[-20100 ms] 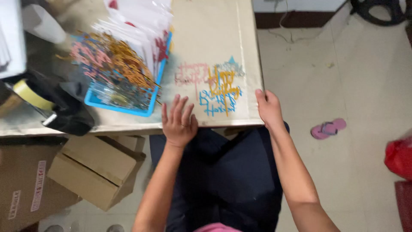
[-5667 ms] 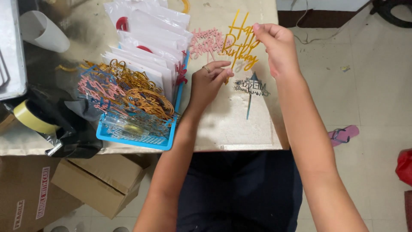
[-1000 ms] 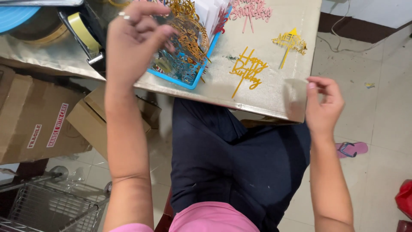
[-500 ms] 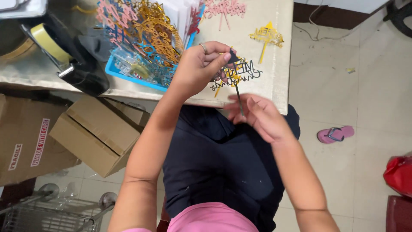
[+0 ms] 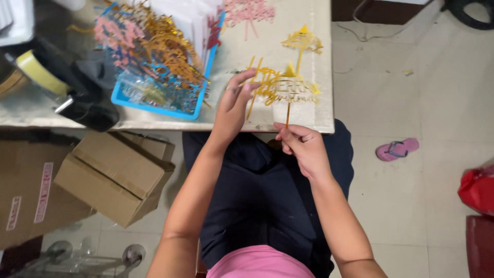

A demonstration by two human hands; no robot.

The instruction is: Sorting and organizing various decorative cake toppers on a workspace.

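My right hand [image 5: 300,145] pinches the thin stick of a gold lettered cake topper [image 5: 294,88] near the table's front edge. My left hand [image 5: 234,100] rests its fingertips on the left side of that topper, over another yellow lettered topper [image 5: 257,82] lying flat on the table. A third gold topper [image 5: 302,42] lies further back, and a pink one [image 5: 249,11] lies at the far edge.
A blue tray [image 5: 159,105] packed with several pink and gold toppers and white packets stands at the left. A tape roll [image 5: 33,72] and black items sit further left. Cardboard boxes [image 5: 116,172] stand under the pale table [image 5: 319,110]. A pink slipper [image 5: 396,149] lies on the floor.
The topper in my hands has moved up over the table, and my right hand now grips its stick lower down. My left hand has opened onto its lettering.
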